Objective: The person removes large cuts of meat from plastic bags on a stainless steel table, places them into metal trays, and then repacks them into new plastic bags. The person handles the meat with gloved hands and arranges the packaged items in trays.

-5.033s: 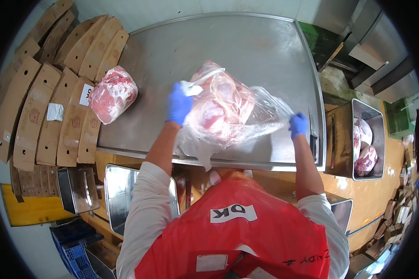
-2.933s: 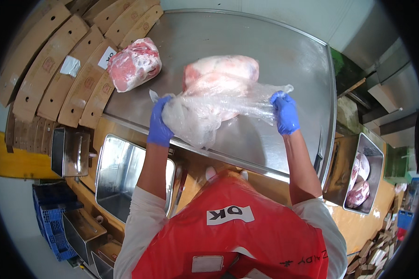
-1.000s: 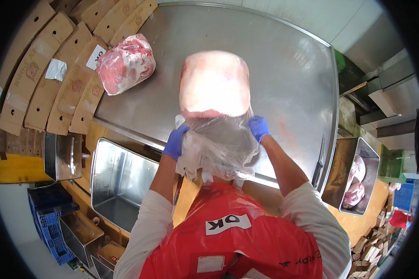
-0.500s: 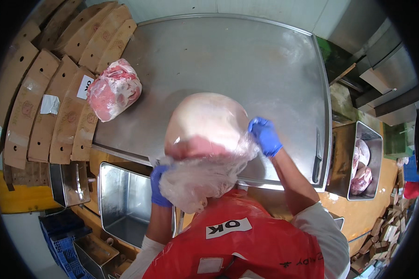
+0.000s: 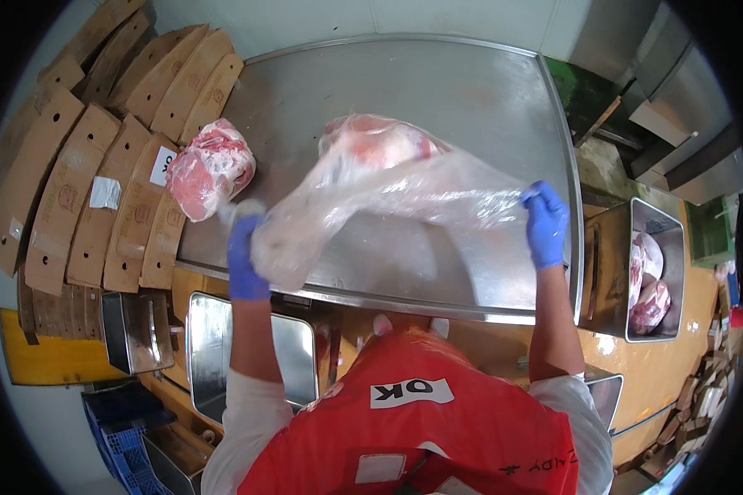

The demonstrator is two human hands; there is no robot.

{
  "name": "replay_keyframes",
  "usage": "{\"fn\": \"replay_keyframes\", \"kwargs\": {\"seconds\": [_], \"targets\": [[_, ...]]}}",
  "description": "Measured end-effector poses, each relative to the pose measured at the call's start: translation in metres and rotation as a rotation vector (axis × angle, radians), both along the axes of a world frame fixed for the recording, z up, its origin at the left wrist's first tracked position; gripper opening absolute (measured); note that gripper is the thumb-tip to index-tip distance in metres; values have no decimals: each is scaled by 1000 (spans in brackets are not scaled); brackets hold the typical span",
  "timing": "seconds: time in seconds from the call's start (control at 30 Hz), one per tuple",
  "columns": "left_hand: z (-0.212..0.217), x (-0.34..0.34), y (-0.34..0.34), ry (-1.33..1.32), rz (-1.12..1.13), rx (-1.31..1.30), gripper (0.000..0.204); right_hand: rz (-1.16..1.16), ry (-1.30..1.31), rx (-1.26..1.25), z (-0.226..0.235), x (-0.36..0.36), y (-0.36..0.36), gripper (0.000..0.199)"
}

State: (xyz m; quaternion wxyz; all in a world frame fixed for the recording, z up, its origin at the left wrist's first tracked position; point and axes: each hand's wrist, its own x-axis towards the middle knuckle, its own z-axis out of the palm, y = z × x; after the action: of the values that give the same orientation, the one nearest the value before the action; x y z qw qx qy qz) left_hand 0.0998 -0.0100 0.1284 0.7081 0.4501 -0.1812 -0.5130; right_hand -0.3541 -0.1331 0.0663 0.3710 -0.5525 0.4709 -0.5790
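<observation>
Fingers of the blue-gloved right hand (image 5: 546, 227) are closed on one corner of a clear plastic sheet (image 5: 437, 186); those of the left hand (image 5: 246, 260) appear closed on its bunched other end, though blur hides the exact grip. Hands well apart, probably to keep the plastic spread and tensioned between them. Sheet runs up over a large cut of meat (image 5: 384, 147), which rests mid-bench, partly veiled; whether plastic also passes beneath, cannot tell. The meat's own weight likely anchors that side, and the steel bench (image 5: 371, 74) carries it, leaving both hands for the film. A second cut (image 5: 212, 169) sits unwrapped at the left edge, near cardboard cartons (image 5: 91, 198), seemingly out of the way. Right of bench: metal bin (image 5: 607, 272) holding more meat (image 5: 650, 305), presumably within easy reach.
</observation>
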Motion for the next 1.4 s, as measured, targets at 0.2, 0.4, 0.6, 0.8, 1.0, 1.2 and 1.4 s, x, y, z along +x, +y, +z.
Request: {"fn": "replay_keyframes", "kwargs": {"seconds": [0.2, 0.4, 0.6, 0.8, 1.0, 1.2, 1.4], "targets": [[-22, 43, 111, -178, 148, 1, 9, 601, 181, -184, -31, 42, 62, 14], [-52, 58, 191, 63, 143, 57, 18, 821, 380, 443, -73, 47, 87, 12], [-42, 63, 191, -478, 289, 157, 18, 554, 434, 366, -83, 70, 45, 40], [-23, 49, 171, -571, 265, 123, 22, 217, 796, -309, -124, 79, 27, 52], [-21, 32, 137, -475, 190, 79, 42, 214, 939, -280, -110, 88, 30, 24], [-5, 27, 124, -559, 72, 15, 41, 226, 903, -357, -126, 101, 27, 21], [9, 12, 107, -795, -28, -32, 29, -103, 539, -294, -56, 101, -79, 13]]}}
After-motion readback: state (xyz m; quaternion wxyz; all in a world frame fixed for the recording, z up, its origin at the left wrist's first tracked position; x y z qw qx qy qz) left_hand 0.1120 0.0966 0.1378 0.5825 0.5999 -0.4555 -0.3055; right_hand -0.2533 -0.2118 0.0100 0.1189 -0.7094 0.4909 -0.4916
